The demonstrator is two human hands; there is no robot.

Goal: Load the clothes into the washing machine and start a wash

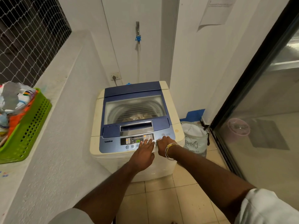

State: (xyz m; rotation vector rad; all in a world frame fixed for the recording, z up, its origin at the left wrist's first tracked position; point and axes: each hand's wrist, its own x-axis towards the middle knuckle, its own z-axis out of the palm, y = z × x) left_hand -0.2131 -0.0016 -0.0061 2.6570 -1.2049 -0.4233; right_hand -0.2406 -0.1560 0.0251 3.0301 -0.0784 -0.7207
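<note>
- The washing machine (97, 120) stands with its blue lid (135, 89) shut. Pale clothes (140, 116) show through the lid's window, in the drum just behind the control panel (113, 143).
- The control panel runs side to side along the machine's front edge, so its buttons lie in a row across the person's reach. Its display (138, 140) glows green.
- The left hand (143, 153) lies flat on the panel's middle. Its fingers (148, 141) are straight and spread, with the tips touching the small buttons just right of the display; it holds nothing.
- The right hand (164, 145) is at the panel's right end, knuckles up. Its fingers are curled under and grip nothing, and their tips come down at a round button (159, 139). Whether that button is actually being pressed I cannot tell.
- The power button (163, 135) sits just behind those knuckles, at the panel's back right corner.
- The right hand is the nearer one to the panel's right-end buttons, which lie directly beneath and just ahead of its fingertips. By my judgement, starting the wash needs only a short downward push there, with no sideways reach.
- Loading looks finished; only the start seems left.
- A green basket (27, 131) of clothes sits well left of the panel, and a white laundry bag (195, 139) stands just right of it on the floor.
</note>
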